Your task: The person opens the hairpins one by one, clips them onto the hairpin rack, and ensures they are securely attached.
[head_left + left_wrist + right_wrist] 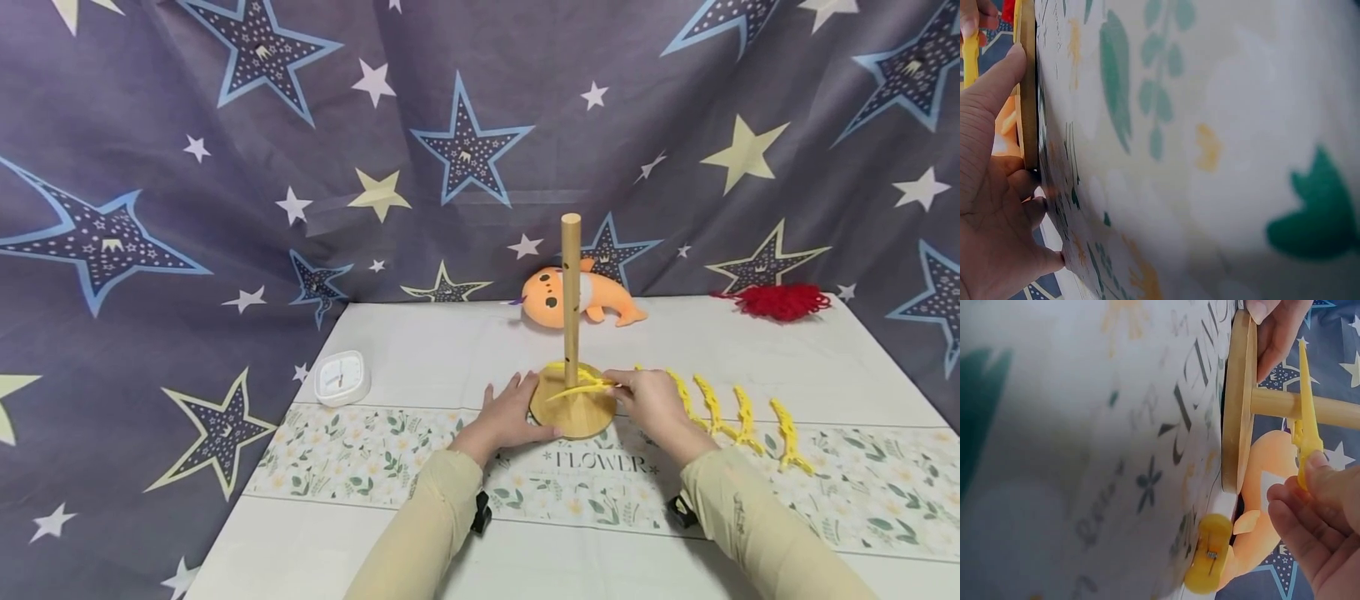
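Note:
A wooden stand (571,300) has an upright post on a round base (581,423). My left hand (512,417) holds the base at its left side, thumb along the front rim and index finger at the far left edge. My right hand (656,407) pinches a yellow spring clip (1308,406) between thumb and fingers. Its two long arms point left and spread around the lower post in the head view. To the right, several more yellow clips (744,417) lie in a row on the table; one clip (1210,553) shows its spring in the right wrist view.
Behind the post lies an orange plush toy (543,300). A white clock (342,378) stands at the left, and a red bundle of yarn (783,302) lies at the back right. A floral-printed cloth (360,454) covers the table, with a star-patterned curtain (315,150) behind.

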`<move>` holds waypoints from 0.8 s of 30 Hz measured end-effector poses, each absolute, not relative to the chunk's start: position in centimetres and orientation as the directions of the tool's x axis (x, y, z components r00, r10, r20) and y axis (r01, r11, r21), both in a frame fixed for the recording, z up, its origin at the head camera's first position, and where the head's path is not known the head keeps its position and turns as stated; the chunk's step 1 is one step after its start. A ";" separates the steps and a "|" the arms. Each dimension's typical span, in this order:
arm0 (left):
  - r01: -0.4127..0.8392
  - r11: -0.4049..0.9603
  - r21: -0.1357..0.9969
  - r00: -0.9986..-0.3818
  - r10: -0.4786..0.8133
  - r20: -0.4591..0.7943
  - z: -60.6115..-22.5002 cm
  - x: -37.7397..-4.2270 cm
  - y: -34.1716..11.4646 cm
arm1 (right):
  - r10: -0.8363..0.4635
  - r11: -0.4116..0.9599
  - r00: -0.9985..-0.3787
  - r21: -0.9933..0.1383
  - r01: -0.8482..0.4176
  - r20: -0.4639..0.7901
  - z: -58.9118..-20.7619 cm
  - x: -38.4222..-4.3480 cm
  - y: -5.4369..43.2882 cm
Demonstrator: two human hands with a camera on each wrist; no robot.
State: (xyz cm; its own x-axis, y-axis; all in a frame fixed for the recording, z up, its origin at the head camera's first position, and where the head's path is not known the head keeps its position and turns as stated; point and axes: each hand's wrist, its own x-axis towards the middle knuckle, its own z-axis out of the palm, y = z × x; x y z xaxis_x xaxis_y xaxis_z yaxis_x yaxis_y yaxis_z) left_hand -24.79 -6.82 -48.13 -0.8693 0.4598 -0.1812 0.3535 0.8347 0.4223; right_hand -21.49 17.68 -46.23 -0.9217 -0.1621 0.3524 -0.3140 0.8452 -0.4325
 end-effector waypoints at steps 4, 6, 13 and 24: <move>0.350 0.836 0.423 -0.869 0.458 -0.187 -48.2 -24.8 -6.8 | -0.166 0.838 -0.917 -0.438 -0.325 0.362 -46.5 -21.6 17.4; 0.347 0.837 0.424 -0.868 0.457 -0.192 -48.3 -24.7 -6.8 | -0.174 0.828 -0.917 -0.450 -0.334 0.360 -46.7 -21.5 17.3; 0.343 0.831 0.437 -0.868 0.459 -0.191 -48.5 -24.6 -6.7 | -0.188 0.794 -0.926 -0.505 -0.339 0.326 -47.1 -21.4 17.6; 0.351 0.833 0.428 -0.869 0.460 -0.182 -48.2 -24.8 -6.8 | -0.194 0.796 -0.949 -0.526 -0.300 0.247 -46.7 -21.4 18.1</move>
State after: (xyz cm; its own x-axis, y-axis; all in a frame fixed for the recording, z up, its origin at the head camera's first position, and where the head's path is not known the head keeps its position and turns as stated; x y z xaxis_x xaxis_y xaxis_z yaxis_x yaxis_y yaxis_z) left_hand -24.79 -6.84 -48.20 -0.8690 0.4601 -0.1821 0.3512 0.8327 0.4281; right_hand -21.38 18.06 -46.66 -0.9493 -0.1941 0.2472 -0.2997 0.7960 -0.5259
